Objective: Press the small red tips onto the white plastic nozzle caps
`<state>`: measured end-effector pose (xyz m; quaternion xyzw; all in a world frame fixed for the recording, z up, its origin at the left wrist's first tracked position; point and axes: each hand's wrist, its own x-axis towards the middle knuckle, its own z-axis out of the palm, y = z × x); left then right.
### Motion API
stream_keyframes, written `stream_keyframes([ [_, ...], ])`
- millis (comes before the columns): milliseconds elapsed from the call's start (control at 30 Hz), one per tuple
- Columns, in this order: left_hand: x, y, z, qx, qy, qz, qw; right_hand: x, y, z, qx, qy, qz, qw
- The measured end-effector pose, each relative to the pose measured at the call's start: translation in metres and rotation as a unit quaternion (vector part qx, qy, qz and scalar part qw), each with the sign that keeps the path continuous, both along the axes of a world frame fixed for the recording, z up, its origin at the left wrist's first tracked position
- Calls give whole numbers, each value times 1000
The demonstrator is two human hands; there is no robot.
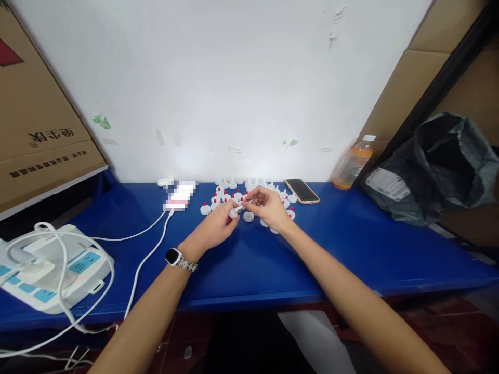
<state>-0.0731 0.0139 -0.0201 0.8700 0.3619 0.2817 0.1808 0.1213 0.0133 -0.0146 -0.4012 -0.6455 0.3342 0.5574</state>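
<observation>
A white nozzle cap (234,212) is held just above a blue table (249,275), gripped in the left hand (216,223) while the right hand (268,205) pinches its narrow end. Similar caps (206,209), many red-tipped, cluster around and beyond, flanked by a smartphone (302,191), a bottle of orange liquid (353,162) and, far left, a power strip (93,265).

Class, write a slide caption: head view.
Left hand and right hand meet at a white cap above a blue table.
</observation>
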Motion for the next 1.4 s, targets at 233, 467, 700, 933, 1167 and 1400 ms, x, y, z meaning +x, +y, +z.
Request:
stream_keyframes([
  [233, 5, -6, 1, 0, -24, 5, 1000, -2, -2, 2, -38, 35, 45, 998],
  [467, 5, -7, 0, -15, -32, 13, 999, -5, -5, 5, -61, 75, 68, 993],
  [700, 8, -15, 8, 1, -64, -11, 998, -5, -14, 19, -96, 95, 108, 985],
  [933, 8, -23, 18, -2, -62, -20, 998, -5, -18, 27, -184, 154, 206, 949],
  [1167, 16, -32, 23, 60, -39, -19, 997, 0, -13, 40, -234, 166, 274, 918],
  [1400, 17, -28, 22, 129, 26, -6, 991, 3, -14, 34, -272, 187, 318, 889],
])
